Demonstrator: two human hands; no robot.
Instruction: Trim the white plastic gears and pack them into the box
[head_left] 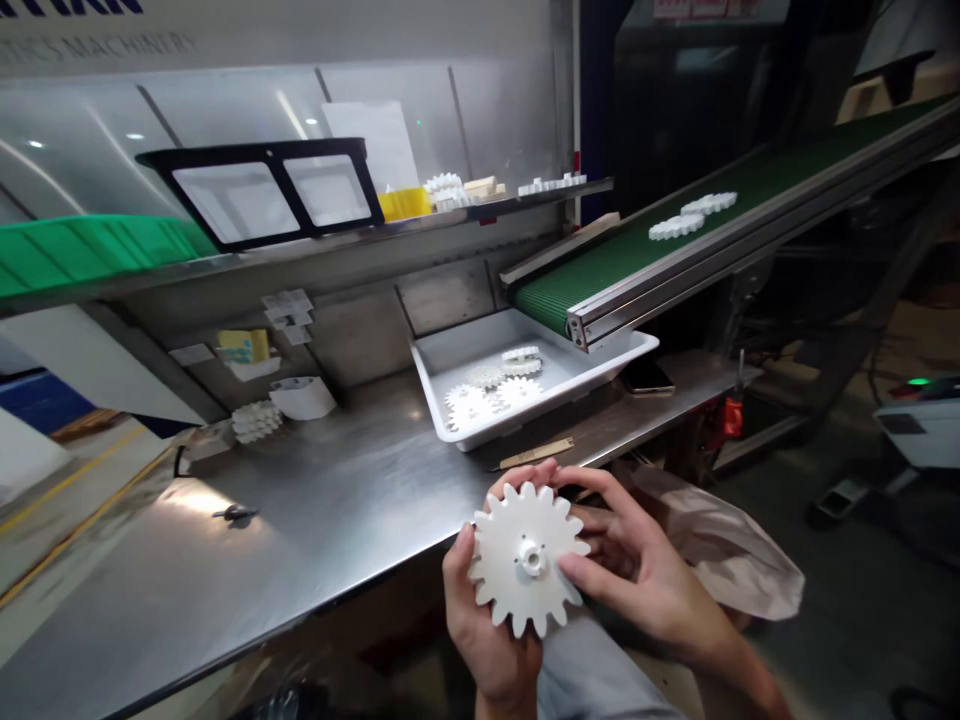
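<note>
A white toothed gear [517,590] with a raised round hub faces me, just off the front edge of the table. My left hand [487,640] grips its left and lower rim, the thumb along the teeth. On the other side, my right hand [637,570] holds the gear with the thumb on its face near the right teeth; some fingers are hidden behind it. Beyond my hands, a grey-white tray [427,390] holds several similar white gears [517,392]. A wooden-handled tool [536,453] lies on the table between tray and hands.
A green conveyor belt [600,270] slopes down to the tray, carrying white gears [677,227]. A phone [647,377] lies right of the tray. The steel table [337,510] bears a small dark tool [236,514] and stacked gears [256,422]. A shelf [495,208] runs above.
</note>
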